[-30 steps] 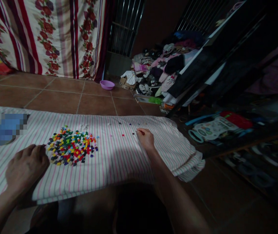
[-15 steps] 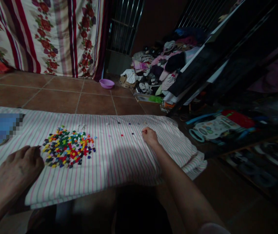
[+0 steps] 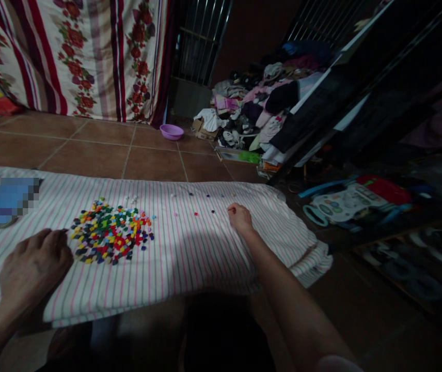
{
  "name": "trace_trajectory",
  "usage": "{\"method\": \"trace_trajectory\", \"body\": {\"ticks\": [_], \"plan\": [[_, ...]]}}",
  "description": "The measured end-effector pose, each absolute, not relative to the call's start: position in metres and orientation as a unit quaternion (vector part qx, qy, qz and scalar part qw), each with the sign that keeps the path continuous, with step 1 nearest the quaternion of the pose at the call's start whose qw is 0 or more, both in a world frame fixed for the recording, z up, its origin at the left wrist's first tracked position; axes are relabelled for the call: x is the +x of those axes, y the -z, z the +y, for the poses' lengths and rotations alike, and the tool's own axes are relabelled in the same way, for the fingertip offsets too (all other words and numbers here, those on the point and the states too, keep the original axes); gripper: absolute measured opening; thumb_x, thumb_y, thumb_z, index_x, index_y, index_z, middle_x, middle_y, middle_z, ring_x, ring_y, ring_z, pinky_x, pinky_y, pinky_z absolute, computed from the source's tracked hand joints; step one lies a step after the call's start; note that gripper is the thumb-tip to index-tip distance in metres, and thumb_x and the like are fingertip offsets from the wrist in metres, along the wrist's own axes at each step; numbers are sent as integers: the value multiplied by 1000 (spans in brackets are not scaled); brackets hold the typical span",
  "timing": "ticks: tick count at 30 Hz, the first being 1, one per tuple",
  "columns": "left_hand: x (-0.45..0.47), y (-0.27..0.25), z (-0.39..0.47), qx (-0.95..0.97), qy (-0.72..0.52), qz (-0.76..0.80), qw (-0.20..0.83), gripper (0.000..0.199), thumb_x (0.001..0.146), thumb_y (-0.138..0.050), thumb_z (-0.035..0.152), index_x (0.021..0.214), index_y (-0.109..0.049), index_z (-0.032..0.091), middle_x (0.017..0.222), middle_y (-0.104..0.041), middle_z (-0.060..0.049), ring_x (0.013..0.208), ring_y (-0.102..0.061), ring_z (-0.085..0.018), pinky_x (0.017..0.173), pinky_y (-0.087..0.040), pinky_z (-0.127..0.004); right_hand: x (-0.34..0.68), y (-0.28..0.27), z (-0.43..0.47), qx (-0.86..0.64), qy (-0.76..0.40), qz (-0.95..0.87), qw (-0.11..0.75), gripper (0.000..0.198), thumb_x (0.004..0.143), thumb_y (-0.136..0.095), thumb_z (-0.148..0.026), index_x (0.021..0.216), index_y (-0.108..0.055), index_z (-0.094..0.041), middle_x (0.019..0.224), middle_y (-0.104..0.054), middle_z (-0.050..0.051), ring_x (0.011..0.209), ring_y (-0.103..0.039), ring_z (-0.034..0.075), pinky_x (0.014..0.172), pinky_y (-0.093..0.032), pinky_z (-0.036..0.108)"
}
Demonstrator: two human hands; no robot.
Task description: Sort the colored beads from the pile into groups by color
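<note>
A: What was laid out?

B: A white fabric cloth with pink and grey stripes (image 3: 190, 248) was spread out, with a heap of tiny multicoloured plastic-looking blocks (image 3: 108, 232) piled toward the left. The left hand (image 3: 35, 266) was rested loosely curled beside it; anything underneath couldn't be told. The right hand (image 3: 240, 218) was pinched narrow by two sparse rows of single blocks (image 3: 195, 213), contents unclear tbh.

A: Risks?

B: Those rows could've been knocked crooked by a tugged cloth, probably.

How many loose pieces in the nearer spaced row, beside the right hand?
3 visible, left to right: pink piece, red piece, dark piece. The right hand may hide more.
</note>
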State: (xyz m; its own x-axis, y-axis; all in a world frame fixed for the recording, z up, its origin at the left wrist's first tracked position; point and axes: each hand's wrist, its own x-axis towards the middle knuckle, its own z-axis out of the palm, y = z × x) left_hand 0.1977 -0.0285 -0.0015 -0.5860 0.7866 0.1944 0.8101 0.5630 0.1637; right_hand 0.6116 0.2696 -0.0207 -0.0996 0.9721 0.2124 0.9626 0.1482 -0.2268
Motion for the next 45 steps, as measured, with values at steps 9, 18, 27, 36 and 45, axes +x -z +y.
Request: {"method": "trace_trajectory", "body": {"ticks": [9, 18, 27, 36, 45], "plan": [[198, 6, -29, -448, 34, -888, 97, 49, 93, -23, 37, 118, -59, 16, 123, -63, -12, 105, -59, -34, 87, -48, -44, 607, 18, 271, -680, -15, -721, 136, 22, 84, -52, -9, 94, -71, -17, 93, -70, 8, 86, -63, 17, 76, -42, 25], [199, 4, -28, -443, 47, -889, 107, 46, 93, -24, 36, 118, -59, 17, 125, -63, -11, 107, -59, -30, 88, -46, -41, 612, 18, 267, -672, -41, -712, 197, 24, 79, -50, -8, 91, -69, -17, 91, -68, 6, 86, -61, 17, 81, -44, 25], [199, 2, -28, -438, 75, -893, 73, 44, 92, -33, 33, 122, -60, 13, 131, -60, -15, 112, -57, -32, 90, -45, -44, 554, -3, 214, -541, -116, -777, 301, 18, 78, -52, -16, 88, -66, -18, 89, -67, 7, 79, -60, 18, 81, -48, 30], [198, 1, -28, -440, 115, -888, 67, 42, 92, -37, 30, 121, -62, 12, 125, -62, -17, 110, -57, -32, 91, -45, -45, 456, 11, 132, -315, -242, -863, 311, 15, 78, -54, -11, 84, -65, -20, 80, -61, 2, 68, -57, 13, 68, -48, 25], [194, 10, -27, -439, 114, -887, 88, 44, 95, -31, 33, 119, -63, 15, 124, -62, -14, 109, -56, -29, 88, -43, -42, 425, 25, 99, -298, -222, -891, 262, 15, 81, -56, -7, 80, -64, -20, 77, -59, 0, 72, -56, 14, 70, -45, 24]]}}
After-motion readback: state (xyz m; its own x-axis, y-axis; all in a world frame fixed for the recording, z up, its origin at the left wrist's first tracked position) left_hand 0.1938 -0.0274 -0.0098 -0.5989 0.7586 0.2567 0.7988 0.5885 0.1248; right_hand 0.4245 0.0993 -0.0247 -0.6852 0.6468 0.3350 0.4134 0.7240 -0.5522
